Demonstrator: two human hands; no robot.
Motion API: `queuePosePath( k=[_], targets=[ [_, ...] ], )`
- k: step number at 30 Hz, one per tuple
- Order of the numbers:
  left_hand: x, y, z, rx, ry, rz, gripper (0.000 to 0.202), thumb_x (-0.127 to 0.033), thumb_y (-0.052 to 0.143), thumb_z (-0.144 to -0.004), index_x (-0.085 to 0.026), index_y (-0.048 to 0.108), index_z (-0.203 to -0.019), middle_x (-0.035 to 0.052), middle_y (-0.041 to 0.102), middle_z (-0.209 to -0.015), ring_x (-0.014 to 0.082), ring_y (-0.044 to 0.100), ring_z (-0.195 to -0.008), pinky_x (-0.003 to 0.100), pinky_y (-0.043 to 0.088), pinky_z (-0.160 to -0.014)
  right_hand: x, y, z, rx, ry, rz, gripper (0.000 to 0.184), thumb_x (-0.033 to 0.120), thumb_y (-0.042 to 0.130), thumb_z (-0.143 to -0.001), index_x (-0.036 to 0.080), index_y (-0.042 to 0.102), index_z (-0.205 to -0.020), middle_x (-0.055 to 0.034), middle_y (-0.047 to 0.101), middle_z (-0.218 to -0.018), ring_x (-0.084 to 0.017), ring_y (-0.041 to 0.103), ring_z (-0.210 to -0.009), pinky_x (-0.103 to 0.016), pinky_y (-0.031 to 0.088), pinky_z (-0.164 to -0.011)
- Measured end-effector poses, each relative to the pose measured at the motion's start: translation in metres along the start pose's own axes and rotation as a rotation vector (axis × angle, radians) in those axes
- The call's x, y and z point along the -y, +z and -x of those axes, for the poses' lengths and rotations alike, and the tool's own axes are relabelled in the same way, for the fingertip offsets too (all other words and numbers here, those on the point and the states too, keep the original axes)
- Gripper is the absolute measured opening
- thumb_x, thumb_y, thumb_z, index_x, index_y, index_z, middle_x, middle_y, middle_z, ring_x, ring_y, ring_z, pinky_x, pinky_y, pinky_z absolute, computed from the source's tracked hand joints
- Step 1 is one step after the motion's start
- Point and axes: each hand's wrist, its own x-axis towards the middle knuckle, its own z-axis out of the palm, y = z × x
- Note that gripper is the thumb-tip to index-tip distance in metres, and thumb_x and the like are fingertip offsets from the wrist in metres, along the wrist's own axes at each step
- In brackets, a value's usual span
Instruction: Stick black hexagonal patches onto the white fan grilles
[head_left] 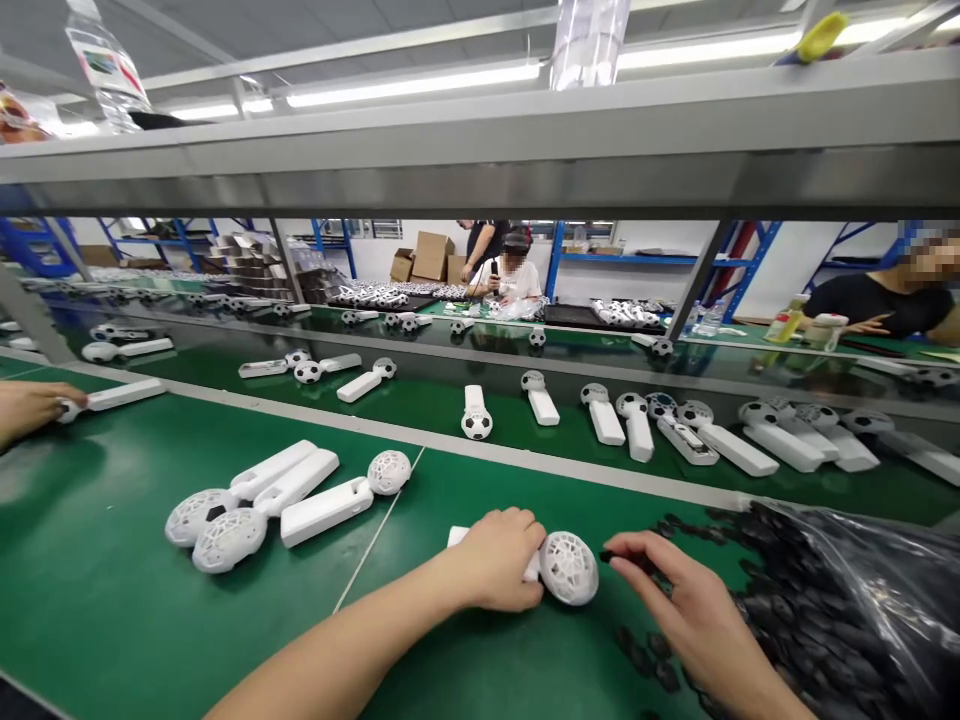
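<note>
Left forearm (352, 635) cut in from seven o'clock, nearest the camera. Left hand (502, 555), six o'clock from frame centre, was closed over a white handle (532, 568), holding it down on the green tabletop (90, 600). Ball (570, 568) stuck out just beyond it at five o'clock, white and latticed, no black visible on it. Right hand (701, 605), between four and five o'clock, pinched a small black piece (606, 556), near the ball but apart. Black heap (802, 610) at four o'clock, clear bag (885, 570) partly over it. Three units (326, 512) lay at eight o'clock.

Step looked like bringing piece to ball. Doing it well likely called for a firm left grip, off the ball, so nothing rolled; piece pinched by its edge, lined up squarely before any push; light, even pressure, since the lattice looked thin. Piece's facing: too small to tell.
</note>
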Motion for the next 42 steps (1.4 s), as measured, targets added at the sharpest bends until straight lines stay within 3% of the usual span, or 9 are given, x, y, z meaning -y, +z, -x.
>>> queuePosePath(
  k=[4, 6, 12, 17, 24, 26, 32, 36, 42],
  targets=[
    [-0.005, -0.002, 0.007, -0.072, 0.126, 0.108, 0.069, -0.036, 0.063, -0.069, -0.023, 0.032, -0.13, 0.0082, 0.047, -0.124, 0.0248, 0.047, -0.106, 0.037, 0.04, -0.087, 0.009, 0.007, -0.005, -0.058, -0.025, -0.065, 0.018, 0.035, 0.044, -0.088, 0.023, 0.057, -0.087, -0.0032, 0.061, -0.089, -0.017, 0.058, -0.085, -0.025, 0.047, -0.073],
    [-0.003, -0.001, 0.005, -0.076, 0.156, 0.156, 0.068, -0.036, 0.061, -0.073, -0.023, 0.03, -0.132, 0.0082, 0.045, -0.127, 0.0245, 0.045, -0.11, 0.037, 0.037, -0.091, 0.007, 0.009, -0.003, -0.076, -0.037, -0.078, 0.017, 0.032, 0.044, -0.088, 0.022, 0.057, -0.087, -0.0042, 0.06, -0.088, -0.018, 0.057, -0.085, -0.028, 0.046, -0.074],
    [0.007, 0.009, -0.007, -0.053, 0.051, 0.307, 0.058, -0.04, 0.058, -0.076, -0.024, 0.037, -0.128, 0.0063, 0.052, -0.117, 0.0222, 0.049, -0.104, 0.034, 0.039, -0.089, 0.003, 0.01, 0.0, -0.095, -0.059, -0.093, 0.011, 0.024, 0.048, -0.086, 0.021, 0.058, -0.086, -0.0061, 0.055, -0.101, -0.019, 0.05, -0.102, -0.036, 0.039, -0.091],
    [0.008, 0.012, -0.005, -0.035, 0.027, 0.267, 0.061, -0.046, 0.057, -0.076, -0.025, 0.036, -0.129, 0.0038, 0.052, -0.124, 0.0244, 0.049, -0.106, 0.036, 0.038, -0.09, 0.01, 0.022, 0.005, 0.019, -0.102, -0.064, 0.008, 0.017, 0.055, -0.083, 0.022, 0.06, -0.084, -0.0041, 0.054, -0.106, -0.018, 0.046, -0.106, -0.037, 0.036, -0.093],
    [0.003, 0.008, -0.005, -0.01, 0.007, 0.242, 0.061, -0.054, 0.049, -0.079, -0.023, 0.036, -0.13, 0.0039, 0.048, -0.13, 0.0232, 0.049, -0.111, 0.036, 0.038, -0.091, 0.012, 0.04, 0.008, -0.033, -0.124, -0.058, 0.007, 0.015, 0.057, -0.081, 0.021, 0.054, -0.079, -0.0043, 0.054, -0.11, -0.018, 0.045, -0.109, -0.038, 0.035, -0.094],
    [0.003, 0.007, -0.005, -0.007, 0.013, 0.233, 0.058, -0.053, 0.046, -0.081, -0.023, 0.036, -0.131, 0.0047, 0.048, -0.13, 0.0238, 0.049, -0.111, 0.037, 0.037, -0.091, 0.01, 0.042, 0.009, -0.045, -0.099, -0.091, 0.009, 0.016, 0.057, -0.08, 0.021, 0.052, -0.086, -0.0059, 0.051, -0.115, -0.019, 0.043, -0.113, -0.038, 0.035, -0.097],
    [0.005, 0.006, -0.004, 0.009, 0.013, 0.241, 0.058, -0.053, 0.045, -0.081, -0.023, 0.037, -0.13, 0.0072, 0.052, -0.126, 0.0253, 0.05, -0.109, 0.039, 0.037, -0.09, 0.005, 0.045, 0.007, 0.044, 0.031, -0.166, 0.049, 0.022, 0.055, -0.081, 0.02, 0.034, -0.125, -0.0106, 0.042, -0.132, -0.02, 0.037, -0.123, -0.039, 0.033, -0.102],
    [0.004, 0.006, -0.005, -0.001, 0.02, 0.236, 0.056, -0.05, 0.045, -0.081, -0.023, 0.037, -0.13, 0.0064, 0.053, -0.125, 0.0245, 0.05, -0.108, 0.038, 0.037, -0.09, 0.002, 0.049, 0.009, 0.05, 0.007, -0.168, 0.049, 0.023, 0.051, -0.083, 0.02, 0.032, -0.128, -0.0101, 0.043, -0.132, -0.02, 0.039, -0.122, -0.039, 0.034, -0.102],
    [0.002, 0.008, -0.004, -0.017, -0.003, 0.207, 0.052, -0.048, 0.042, -0.083, -0.024, 0.037, -0.129, 0.0063, 0.055, -0.121, 0.0248, 0.052, -0.104, 0.037, 0.038, -0.086, 0.001, 0.048, 0.006, 0.039, -0.014, -0.156, 0.05, 0.023, 0.054, -0.082, 0.02, 0.034, -0.128, -0.0084, 0.046, -0.128, -0.019, 0.045, -0.115, -0.032, 0.044, -0.09]
  ],
)
